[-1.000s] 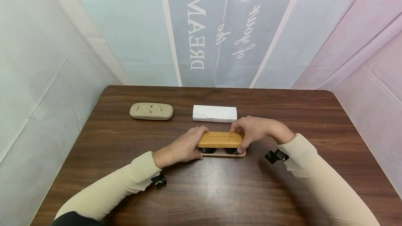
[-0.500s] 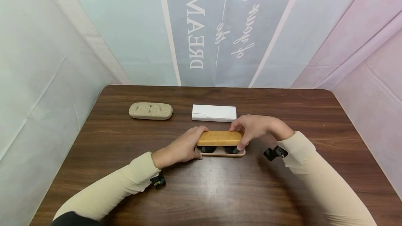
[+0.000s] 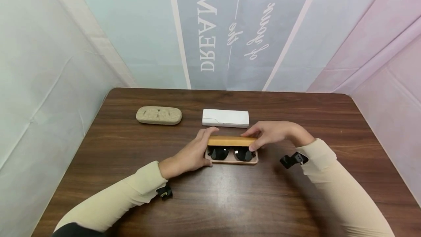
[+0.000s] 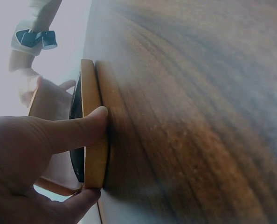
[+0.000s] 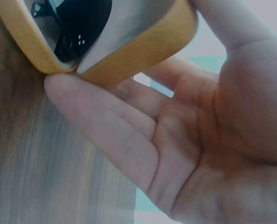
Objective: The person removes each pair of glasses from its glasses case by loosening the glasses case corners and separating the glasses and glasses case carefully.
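Gripping the yellow case (image 3: 234, 162) near the middle of the table (image 3: 210, 200), the left hand (image 3: 192, 153) faces the right hand (image 3: 273, 133), which pinches its lid (image 3: 230, 141), raised but apparently not fully back; sunglasses (image 3: 219, 153) lie inside; toward the far edge, a white case (image 3: 225, 117) and, further left, a beige case (image 3: 159, 115) sit closed

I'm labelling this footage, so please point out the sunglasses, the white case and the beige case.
Sunglasses (image 3: 218, 154), head view: the image-left dark lens.
White case (image 3: 225, 116), head view: middle of its top.
Beige case (image 3: 159, 115), head view: middle of its top.
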The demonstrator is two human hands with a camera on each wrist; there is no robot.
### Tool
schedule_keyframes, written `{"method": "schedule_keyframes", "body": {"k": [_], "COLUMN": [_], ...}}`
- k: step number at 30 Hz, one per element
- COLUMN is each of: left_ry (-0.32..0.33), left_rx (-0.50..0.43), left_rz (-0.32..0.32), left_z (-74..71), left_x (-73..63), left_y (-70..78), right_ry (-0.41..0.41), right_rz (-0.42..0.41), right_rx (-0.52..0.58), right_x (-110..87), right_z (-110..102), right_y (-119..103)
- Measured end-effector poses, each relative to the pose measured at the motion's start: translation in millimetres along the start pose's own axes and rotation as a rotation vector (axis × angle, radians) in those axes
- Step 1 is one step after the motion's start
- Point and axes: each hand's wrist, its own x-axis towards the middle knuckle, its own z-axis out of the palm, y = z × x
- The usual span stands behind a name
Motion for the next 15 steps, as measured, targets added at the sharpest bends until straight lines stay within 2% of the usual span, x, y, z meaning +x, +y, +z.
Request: {"method": "schedule_keyframes", "body": {"k": [3, 8, 15], "left_ry": [0.010, 0.018, 0.018], "left_rx": [0.004, 0.017, 0.036], "left_rz": [0.009, 0.066, 0.088], "left_z": [1.0, 3.1, 4.0], "left_x": [-1.5, -3.4, -4.4], "left_y": [0.5, -0.1, -3.5], "right_ry": [-0.016, -0.018, -0.007], "right_rz": [0.021, 0.032, 0.015], "right_rx": [0.066, 0.146, 0.159], "right_x": [-0.7, -3.9, -4.1], "right_z": [-2, -3, -1], "right_y": [5, 10, 12]}}
